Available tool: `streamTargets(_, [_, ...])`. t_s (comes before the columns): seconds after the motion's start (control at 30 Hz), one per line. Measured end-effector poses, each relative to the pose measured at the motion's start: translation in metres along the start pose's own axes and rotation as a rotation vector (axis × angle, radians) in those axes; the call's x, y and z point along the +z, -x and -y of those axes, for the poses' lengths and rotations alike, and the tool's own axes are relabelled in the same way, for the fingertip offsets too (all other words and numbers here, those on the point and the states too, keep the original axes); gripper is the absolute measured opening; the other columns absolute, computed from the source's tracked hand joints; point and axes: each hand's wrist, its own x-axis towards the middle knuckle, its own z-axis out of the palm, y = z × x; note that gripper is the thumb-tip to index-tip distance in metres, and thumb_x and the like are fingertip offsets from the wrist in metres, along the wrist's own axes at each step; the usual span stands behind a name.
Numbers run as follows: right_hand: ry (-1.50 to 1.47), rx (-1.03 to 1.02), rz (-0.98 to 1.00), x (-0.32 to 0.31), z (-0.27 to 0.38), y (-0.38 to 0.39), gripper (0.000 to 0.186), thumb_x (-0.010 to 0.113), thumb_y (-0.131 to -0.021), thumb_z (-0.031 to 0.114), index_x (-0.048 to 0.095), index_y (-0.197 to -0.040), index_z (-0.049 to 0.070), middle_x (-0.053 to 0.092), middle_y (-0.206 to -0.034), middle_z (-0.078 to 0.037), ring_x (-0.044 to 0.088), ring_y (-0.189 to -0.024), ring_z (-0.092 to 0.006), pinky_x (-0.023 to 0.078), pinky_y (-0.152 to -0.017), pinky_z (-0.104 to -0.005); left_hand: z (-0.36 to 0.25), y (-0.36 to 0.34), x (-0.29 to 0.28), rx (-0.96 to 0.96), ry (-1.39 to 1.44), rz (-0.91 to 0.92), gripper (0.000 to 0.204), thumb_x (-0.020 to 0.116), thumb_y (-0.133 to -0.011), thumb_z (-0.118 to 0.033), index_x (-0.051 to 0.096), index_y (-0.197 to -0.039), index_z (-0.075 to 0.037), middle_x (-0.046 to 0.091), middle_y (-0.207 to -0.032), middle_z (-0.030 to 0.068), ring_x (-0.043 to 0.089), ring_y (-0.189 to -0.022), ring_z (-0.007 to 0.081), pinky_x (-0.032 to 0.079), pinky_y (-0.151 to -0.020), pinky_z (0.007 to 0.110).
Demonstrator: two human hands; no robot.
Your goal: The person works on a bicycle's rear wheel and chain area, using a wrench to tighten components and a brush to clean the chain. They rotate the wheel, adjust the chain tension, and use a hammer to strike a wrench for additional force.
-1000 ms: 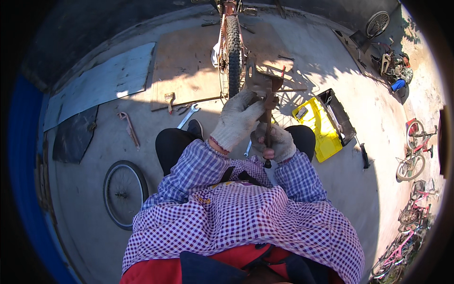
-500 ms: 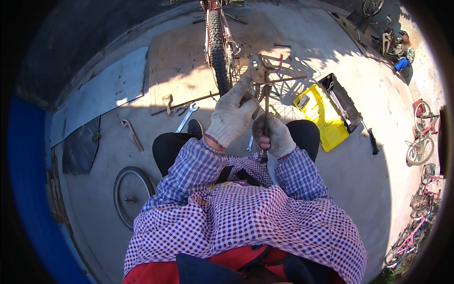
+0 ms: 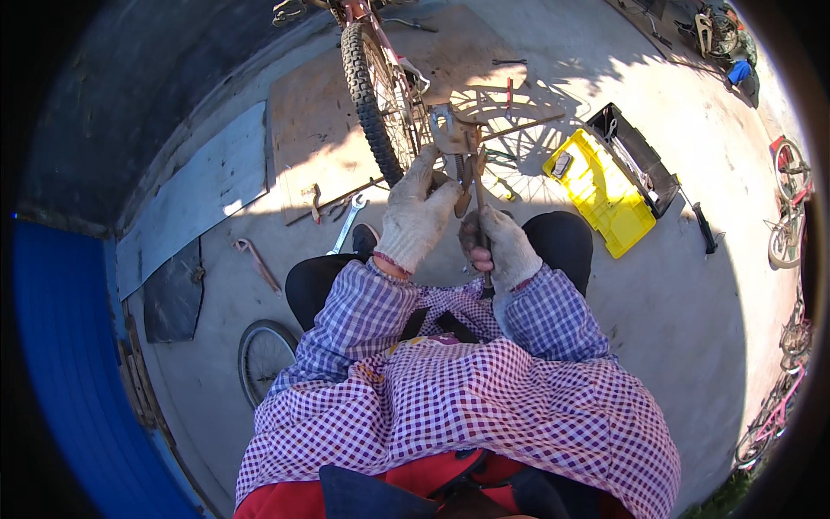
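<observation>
Both hands wear dirty white knitted gloves. My left hand [image 3: 417, 208] is closed at a rusty metal bracket assembly [image 3: 454, 134], its fingers around the lower part beside a dark vertical piece. My right hand [image 3: 503, 249] grips an upright metal rod [image 3: 480, 190] below the bracket, bare fingertips showing; the rod's dark lower end [image 3: 488, 291] sticks out under the fist. Just beyond the hands stands a bicycle front wheel with a knobby tire [image 3: 363, 95]. A silver open-end wrench [image 3: 347, 223] lies by my left foot, and an open yellow-and-black toolbox [image 3: 596, 190] lies to the right.
A loose wheel [image 3: 245, 363] lies lower left. Metal sheets [image 3: 190, 199] and a board [image 3: 303, 104] cover part of the floor, with scattered tools [image 3: 316, 203]. Several bicycles [image 3: 787, 242] line the right side. A blue panel [image 3: 60, 346] edges the left; a motor-like heap [image 3: 718, 39] is upper right.
The view has shifted, so the bicycle now sits farther left and higher. My left hand has moved slightly left with the bracket; both hands keep their grip.
</observation>
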Motion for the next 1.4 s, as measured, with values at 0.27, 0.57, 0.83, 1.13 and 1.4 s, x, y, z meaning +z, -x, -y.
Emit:
streamTargets(0.27, [0.005, 0.000, -0.089, 0.000, 0.004, 0.002, 0.046, 0.046, -0.113, 0.050, 0.059, -0.108, 0.005, 0.054, -0.084, -0.002, 0.040, -0.055, -0.0055, 0.032, -0.044, -0.0207, 0.007, -0.010, 0.009, -0.096, -0.016, 0.075, 0.061, 0.068, -0.095, -0.025, 0.053, -0.149, -0.002, 0.076, -0.104, 0.0167, 0.074, -0.095, 0.0281, 0.056, -0.085, 0.040])
streamTargets(0.57, [0.063, 0.009, -0.224, -0.004, 0.018, -0.008, 0.042, 0.051, -0.112, 0.046, 0.063, -0.108, 0.006, 0.057, -0.081, 0.000, 0.038, -0.053, -0.0033, 0.030, -0.042, -0.0193, 0.028, -0.007, 0.010, -0.218, 0.017, 0.258, 0.066, 0.067, -0.097, -0.028, 0.049, -0.154, 0.002, 0.075, -0.113, 0.0108, 0.068, -0.088, 0.0141, 0.053, -0.076, 0.029])
streamTargets(0.83, [0.415, 0.005, -0.352, -0.015, 0.074, -0.071, 0.048, 0.058, -0.107, 0.055, 0.068, -0.100, 0.008, 0.058, -0.080, 0.002, 0.041, -0.053, -0.0033, 0.034, -0.044, -0.0212, 0.050, -0.007, 0.005, -0.236, -0.330, 0.507, 0.064, 0.066, -0.093, -0.029, 0.057, -0.148, 0.001, 0.073, -0.105, 0.0123, 0.071, -0.094, 0.0186, 0.055, -0.086, 0.033])
streamTargets(1.13, [0.391, 0.092, -0.367, -0.050, 0.072, -0.159, 0.038, 0.057, -0.107, 0.043, 0.066, -0.102, 0.007, 0.057, -0.076, 0.001, 0.042, -0.050, -0.0072, 0.033, -0.043, -0.0265, 0.069, -0.047, 0.012, -0.220, -0.530, 0.768, 0.057, 0.064, -0.093, -0.032, 0.063, -0.141, -0.002, 0.074, -0.118, 0.0237, 0.070, -0.113, 0.0391, 0.053, -0.102, 0.045])
streamTargets(1.4, [0.503, 0.193, -0.451, -0.066, 0.051, -0.195, 0.037, 0.059, -0.107, 0.041, 0.071, -0.101, 0.007, 0.063, -0.077, 0.002, 0.045, -0.055, -0.0044, 0.037, -0.046, -0.0248, 0.086, -0.082, 0.041, -0.089, -0.605, 0.918, 0.046, 0.063, -0.095, -0.029, 0.065, -0.133, -0.003, 0.074, -0.116, 0.0210, 0.072, -0.106, 0.0408, 0.057, -0.091, 0.049])
